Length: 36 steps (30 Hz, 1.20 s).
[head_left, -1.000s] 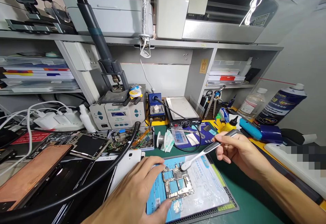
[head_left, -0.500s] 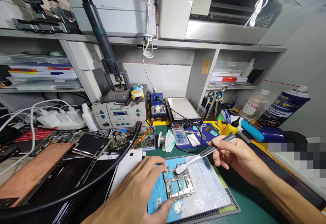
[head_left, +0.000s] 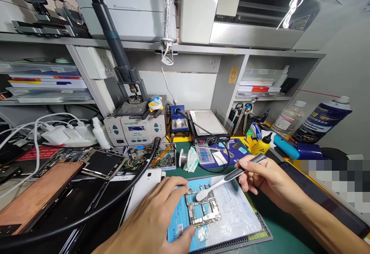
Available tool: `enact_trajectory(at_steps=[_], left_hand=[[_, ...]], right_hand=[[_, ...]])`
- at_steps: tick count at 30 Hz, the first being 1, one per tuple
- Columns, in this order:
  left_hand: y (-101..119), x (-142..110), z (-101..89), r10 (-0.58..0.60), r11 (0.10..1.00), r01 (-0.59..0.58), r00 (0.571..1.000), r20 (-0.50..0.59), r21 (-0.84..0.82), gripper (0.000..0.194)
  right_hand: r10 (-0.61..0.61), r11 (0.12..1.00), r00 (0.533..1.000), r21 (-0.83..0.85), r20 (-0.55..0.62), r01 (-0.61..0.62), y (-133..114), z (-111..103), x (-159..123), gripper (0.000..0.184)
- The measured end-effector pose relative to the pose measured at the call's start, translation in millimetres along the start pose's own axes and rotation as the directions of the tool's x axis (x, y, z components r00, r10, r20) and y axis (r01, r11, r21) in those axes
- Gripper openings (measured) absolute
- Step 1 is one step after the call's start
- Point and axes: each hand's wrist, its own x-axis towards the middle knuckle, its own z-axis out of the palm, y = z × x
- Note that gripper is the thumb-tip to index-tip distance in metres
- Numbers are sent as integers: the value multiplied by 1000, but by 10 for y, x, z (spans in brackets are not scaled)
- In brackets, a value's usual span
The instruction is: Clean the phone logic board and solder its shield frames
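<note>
A small phone circuit board (head_left: 204,209) lies on a blue and white work mat (head_left: 231,211) at the bench's front. My left hand (head_left: 153,223) pinches the board between thumb and fingers, holding it down at its left edge. My right hand (head_left: 267,180) is closed on a grey and white brush (head_left: 225,179), held like a pen. The brush's white head rests on the board's upper part.
A hot-air station (head_left: 135,125) with a black hose, a parts tray (head_left: 150,157), solder spool (head_left: 182,157) and heating plate (head_left: 206,125) stand behind the mat. Opened phones (head_left: 37,192) lie at the left. Bottles and a spray can (head_left: 320,121) stand at the right.
The brush head has slid leftward across the board, from its upper right edge to its upper middle. My right hand followed a little left. My left hand stays on the board.
</note>
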Motion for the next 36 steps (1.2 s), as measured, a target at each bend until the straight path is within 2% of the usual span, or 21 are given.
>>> enact_trajectory(at_steps=[6,13,18,31,36], left_hand=[[-6,25,13,2,1000,-2,1000,-5,2,43],[-142,14,173,35,999,-38,995,-96,-28,49],[-144,-15,198,42,998,-48,991,-129,-40,49],[-111,12,150,42,999,-45,994,-99,-27,48],[-129,-17,166,43,999,-46,993,-109,-28,54]], right_hand=[[2,1000,1000,-6,14,-2,11,-24,-4,32],[4,1000,1000,-12,9,-4,-2,-15,-8,32],[8,1000,1000,-14,7,-8,-28,7,-17,34],[-16,999,999,-42,-36,14,-99,-36,-15,36],[-25,998,997,-58,-70,21,-105,-89,-3,36]])
